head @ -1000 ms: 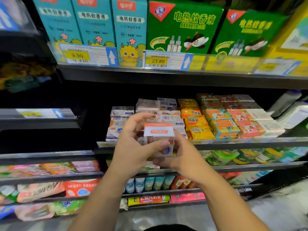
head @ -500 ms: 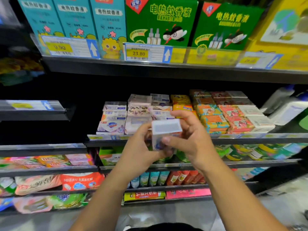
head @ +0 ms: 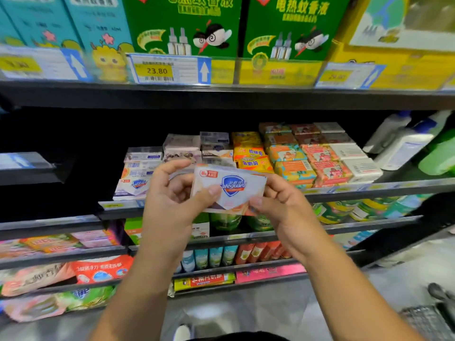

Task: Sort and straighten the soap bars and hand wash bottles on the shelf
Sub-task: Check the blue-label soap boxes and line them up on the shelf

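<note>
Soap box [head: 231, 187] now label-forward between left hand [head: 167, 201] and right hand [head: 283, 206]

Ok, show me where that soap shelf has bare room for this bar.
Bare shelf shows between the white boxes and the bottles. Open dark space runs above every stack, likely enough for a hand. From the Safeguard stack rightward the rows are packed side to side. The left hand, right hand and bar hide the front middle.
</note>
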